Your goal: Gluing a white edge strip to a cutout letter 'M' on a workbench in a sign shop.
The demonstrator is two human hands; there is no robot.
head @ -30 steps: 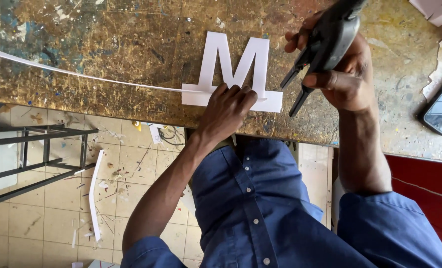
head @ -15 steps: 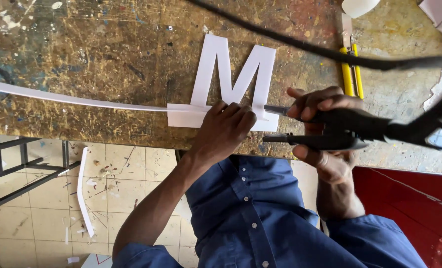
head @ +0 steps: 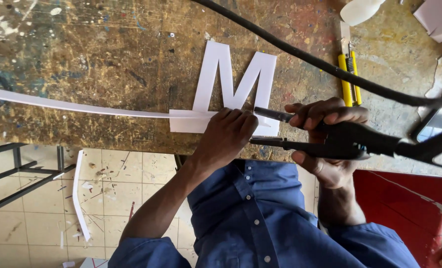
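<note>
— What is seen, from the largest thing down?

— A scarred, paint-stained wooden table [head: 107, 64] is shown, and a flat white letter cut in the shape of an M [head: 233, 84] is laid near its near edge. A long thin white strip [head: 72, 105] is run from the far left up to the letter's foot.

— And the hands?

— The left hand [head: 226, 136] is pressed on the letter's near edge, fingers [head: 238, 119] together and flat upon it. The right hand [head: 330, 144] is clamped round a black long-nosed hand tool [head: 325, 141], whose twin tips are set just beside the left hand. A thick black cable [head: 300, 54] is crossed above, and a yellow utility knife [head: 349, 77] is left to the right.
</note>
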